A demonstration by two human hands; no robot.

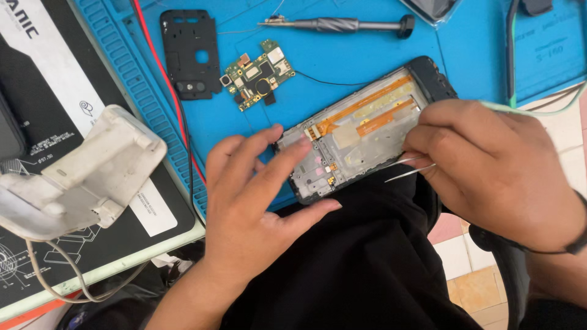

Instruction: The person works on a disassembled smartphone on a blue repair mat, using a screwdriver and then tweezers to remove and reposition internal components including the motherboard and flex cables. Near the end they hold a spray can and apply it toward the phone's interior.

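An opened phone frame (354, 131) with orange flex cables lies tilted across the near edge of the blue work mat (367, 55). My left hand (251, 201) steadies its lower left end, index finger resting on the frame, thumb under its near edge. My right hand (489, 165) is at the frame's right side and pinches metal tweezers (411, 168), tips pointing left toward the frame's near edge. A green circuit board (257, 73) and a black plastic inner cover (189, 52) lie apart on the mat behind.
A screwdriver (342, 24) lies at the mat's far edge. A white plastic device (79, 174) with a cord sits on a black mat at left. Red and black wires (177, 110) run along the blue mat's ridged side. Tiled floor shows at right.
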